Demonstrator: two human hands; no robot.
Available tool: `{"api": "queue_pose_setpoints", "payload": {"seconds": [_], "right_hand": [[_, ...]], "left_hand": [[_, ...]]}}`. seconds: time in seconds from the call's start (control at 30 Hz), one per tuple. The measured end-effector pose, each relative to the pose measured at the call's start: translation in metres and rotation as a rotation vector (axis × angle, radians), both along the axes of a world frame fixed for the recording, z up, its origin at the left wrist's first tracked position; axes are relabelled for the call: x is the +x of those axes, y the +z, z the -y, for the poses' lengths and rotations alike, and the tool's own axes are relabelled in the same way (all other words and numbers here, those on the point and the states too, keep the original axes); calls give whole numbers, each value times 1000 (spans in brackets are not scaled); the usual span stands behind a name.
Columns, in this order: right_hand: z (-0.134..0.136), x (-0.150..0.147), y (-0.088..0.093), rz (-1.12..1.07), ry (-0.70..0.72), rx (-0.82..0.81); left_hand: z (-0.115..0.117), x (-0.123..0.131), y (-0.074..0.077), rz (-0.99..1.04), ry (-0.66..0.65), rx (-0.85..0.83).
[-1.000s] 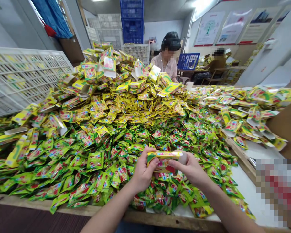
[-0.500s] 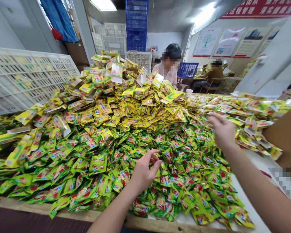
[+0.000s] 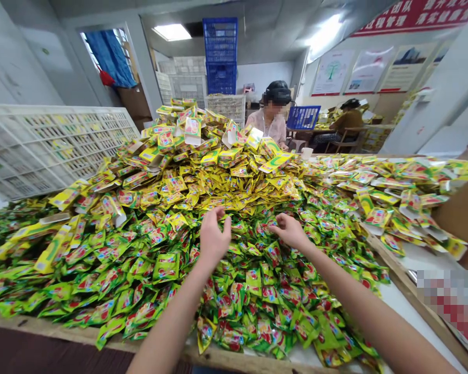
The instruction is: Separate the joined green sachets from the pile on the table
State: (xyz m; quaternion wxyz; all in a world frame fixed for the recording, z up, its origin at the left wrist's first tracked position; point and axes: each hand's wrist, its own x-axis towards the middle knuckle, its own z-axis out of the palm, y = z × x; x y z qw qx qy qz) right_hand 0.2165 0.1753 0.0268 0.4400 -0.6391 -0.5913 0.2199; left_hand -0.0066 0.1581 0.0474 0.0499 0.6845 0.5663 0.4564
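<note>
Head view | yellow cardboard carton gone | left hand half-open, empty | right hand curled on green plastic sachets beneath, grip unclear

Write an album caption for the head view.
Left hand and right hand reach over a heaped pile of green and yellow plastic sachets.

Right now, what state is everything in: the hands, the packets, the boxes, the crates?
left hand: open, fingers curled, holding nothing, just over the green sachets.
right hand: fingers bent down onto the green sachets; grip unclear.
green sachets: loose, spread in a low pile.
yellow sachets: heaped higher behind.
cartons: on top of the heap, some flaps open.
blue crates: stacked.
ceiling light: on.
</note>
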Motion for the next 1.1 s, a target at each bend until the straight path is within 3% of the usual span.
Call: {"api": "queue_pose_setpoints", "payload": {"seconds": [0.1,0.2,0.4,0.53,0.63,0.7,0.8,0.87,1.0,1.1], "right_hand": [[14,12,0,-101,-49,52],[30,12,0,-258,-50,74],[62,5,-4,-554,59,23],[74,2,-2,-650,67,13],[78,1,2,-676,69,21],[81,-2,3,-687,67,34],[89,-13,0,-746,103,-7],[94,-24,-3,-828,148,-82],[99,-37,-16,-943,203,-200],[95,-30,-42,-736,237,-234]], "left_hand": [[-50,-5,25,-207,158,-199],[-81,-1,33,-249,221,-311],[-88,4,24,-297,210,-360],[-84,0,32,-246,142,-315],[-63,8,41,-163,37,-235],[-34,18,40,-119,-56,-203],[21,36,25,-60,-222,-234],[49,47,9,123,-441,-257],[72,52,-17,297,-375,-281],[78,38,-25,306,-432,-333]]}}
